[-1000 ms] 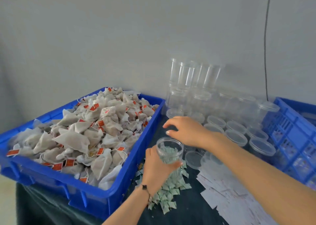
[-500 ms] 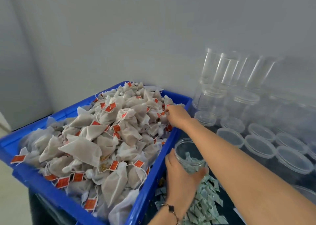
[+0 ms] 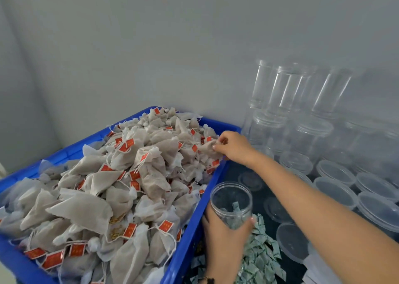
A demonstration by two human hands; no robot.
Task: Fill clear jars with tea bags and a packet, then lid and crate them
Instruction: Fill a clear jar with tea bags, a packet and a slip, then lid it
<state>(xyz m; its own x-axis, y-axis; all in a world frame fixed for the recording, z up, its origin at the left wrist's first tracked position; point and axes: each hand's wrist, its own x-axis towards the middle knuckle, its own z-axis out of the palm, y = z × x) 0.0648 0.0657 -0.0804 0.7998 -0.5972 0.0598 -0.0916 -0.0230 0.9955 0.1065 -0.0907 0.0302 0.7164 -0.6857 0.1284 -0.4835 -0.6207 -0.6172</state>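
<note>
While the left hand (image 3: 222,234) wraps around the open clear jar (image 3: 231,204) at lower centre of the frame, the right hand (image 3: 234,146) reaches across to the far right corner of the blue crate (image 3: 187,236) and pinches a tea bag (image 3: 208,147) off the heap. Makes sense tbh: the jar is held just beside the crate's right wall, mouth up, so it's a short trip from pile to jar. Looks like a greenish packet (image 3: 235,208) is already sitting inside, though it's hard to be sure through the clear plastic. The loose pile of those green packets (image 3: 261,255) sits right under the jar, lower right of centre, so everything's within reach. Lids (image 3: 334,192) are spread on the dark table to the right, empty jars (image 3: 287,89) stacked by the wall in the upper right, probably waiting their turn. So this jar seems barely started, no tea bags in yet as far as can be seen.
</note>
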